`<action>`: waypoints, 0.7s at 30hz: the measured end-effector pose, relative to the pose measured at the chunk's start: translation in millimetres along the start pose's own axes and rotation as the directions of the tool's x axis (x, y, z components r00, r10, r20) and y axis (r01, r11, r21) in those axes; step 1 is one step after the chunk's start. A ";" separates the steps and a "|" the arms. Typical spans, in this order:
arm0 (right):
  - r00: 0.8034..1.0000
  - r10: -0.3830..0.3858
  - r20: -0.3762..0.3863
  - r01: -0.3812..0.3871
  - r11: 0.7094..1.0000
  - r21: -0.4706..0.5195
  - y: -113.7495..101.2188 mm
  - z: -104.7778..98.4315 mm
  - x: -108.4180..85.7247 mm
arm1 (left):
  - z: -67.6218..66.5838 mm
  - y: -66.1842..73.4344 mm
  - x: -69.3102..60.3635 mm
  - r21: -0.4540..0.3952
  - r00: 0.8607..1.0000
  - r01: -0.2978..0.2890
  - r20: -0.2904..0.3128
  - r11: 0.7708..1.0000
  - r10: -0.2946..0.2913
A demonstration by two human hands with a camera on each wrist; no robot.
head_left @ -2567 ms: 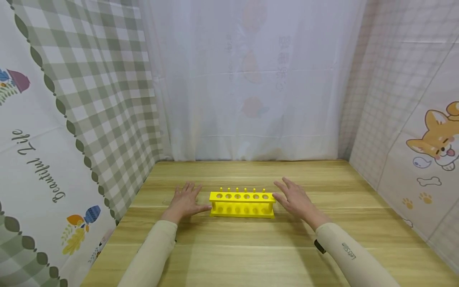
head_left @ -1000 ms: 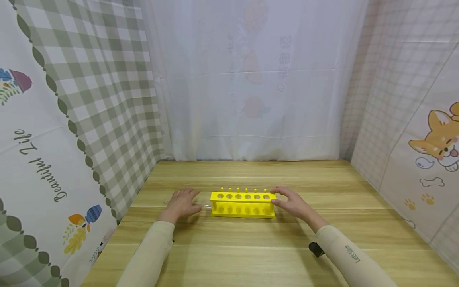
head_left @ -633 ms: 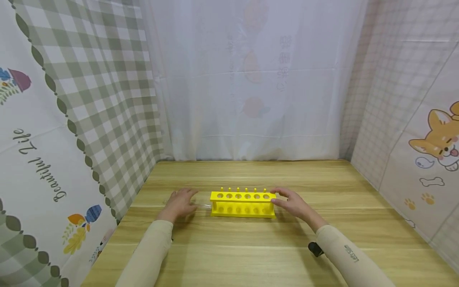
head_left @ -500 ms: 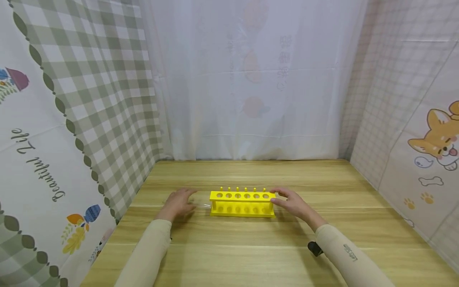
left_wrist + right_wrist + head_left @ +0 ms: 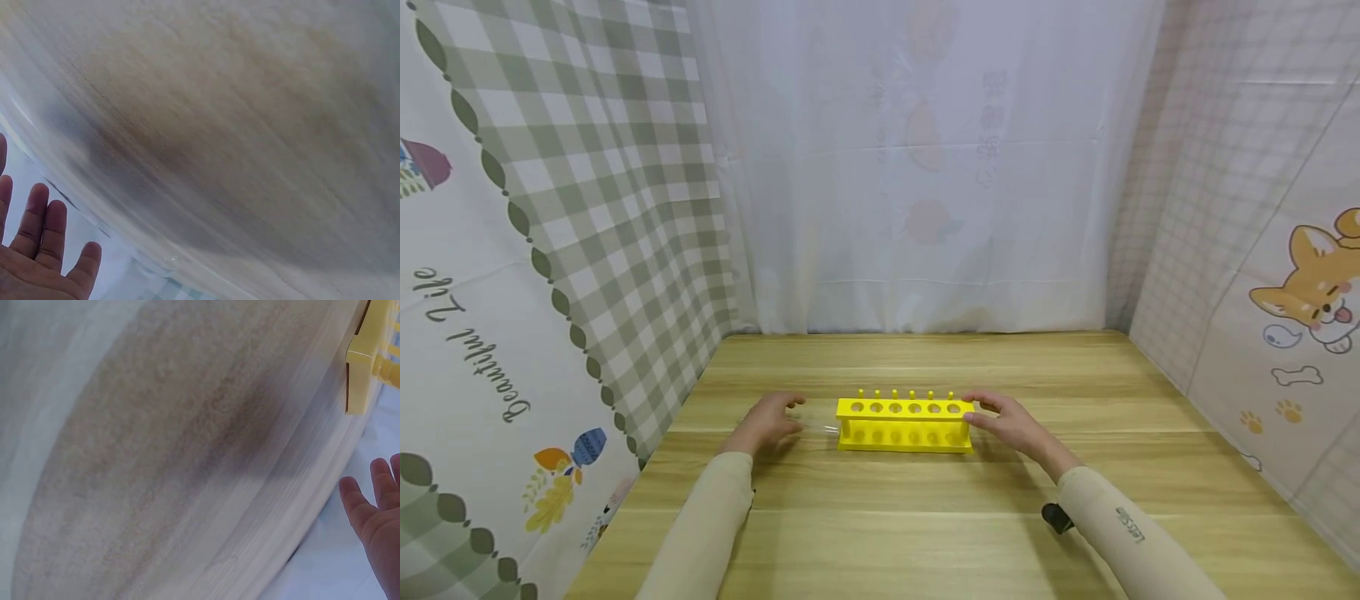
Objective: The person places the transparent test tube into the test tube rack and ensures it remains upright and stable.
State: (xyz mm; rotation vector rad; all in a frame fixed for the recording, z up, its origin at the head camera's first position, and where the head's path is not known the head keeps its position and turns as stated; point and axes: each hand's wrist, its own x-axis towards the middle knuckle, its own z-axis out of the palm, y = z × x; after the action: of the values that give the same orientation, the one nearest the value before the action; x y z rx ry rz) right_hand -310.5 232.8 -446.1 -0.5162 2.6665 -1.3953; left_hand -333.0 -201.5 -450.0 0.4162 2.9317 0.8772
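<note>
A yellow test tube rack (image 5: 904, 416), with a row of holes on top and pegs behind, stands upright mid-table in the head view. My right hand (image 5: 1011, 423) holds its right end, thumb in front and index finger behind the top plate. Part of the rack (image 5: 369, 356) shows at the upper right of the right wrist view. Left of the rack lies a clear glass tube (image 5: 829, 429), partly hidden by my left hand (image 5: 769, 421). That hand hovers by the tube with loosely bent fingers; contact is unclear. The left wrist view shows its lower fingers (image 5: 51, 240) spread and fairly straight.
A wood-grain table (image 5: 887, 517) carries everything. A white curtain (image 5: 917, 208) hangs at the back, a green checked cloth (image 5: 640, 167) at the left and a dog-print cloth (image 5: 1240, 250) at the right. A black camera mount (image 5: 1057, 518) sits at the right wrist.
My left hand has drawn left, away from the rack, uncovering more of the glass tube. My right hand has come in onto the rack's right end and stayed there. The rack stands still.
</note>
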 end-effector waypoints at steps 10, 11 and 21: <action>1.000 0.011 0.002 -0.011 1.000 0.017 -0.7 0.4 -1.0 | 4.3 -4.0 4.3 -0.044 0.999 -0.032 0.002 0.998 0.033; 1.000 0.009 0.002 -0.009 1.000 0.015 -0.8 0.3 -1.1 | 4.7 -4.7 4.3 -0.043 1.000 -0.030 0.001 0.999 0.030; 1.000 0.011 0.000 -0.011 1.000 0.001 0.0 -0.3 -0.5 | 6.1 -5.9 3.9 -0.006 1.000 -0.005 0.006 1.000 0.005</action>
State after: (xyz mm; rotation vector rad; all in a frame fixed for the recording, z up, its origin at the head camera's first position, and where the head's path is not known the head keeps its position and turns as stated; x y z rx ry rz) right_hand -310.1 233.3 -446.0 -0.5003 2.6645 -1.3934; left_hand -337.4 -201.9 -458.2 0.4255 2.9232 0.8843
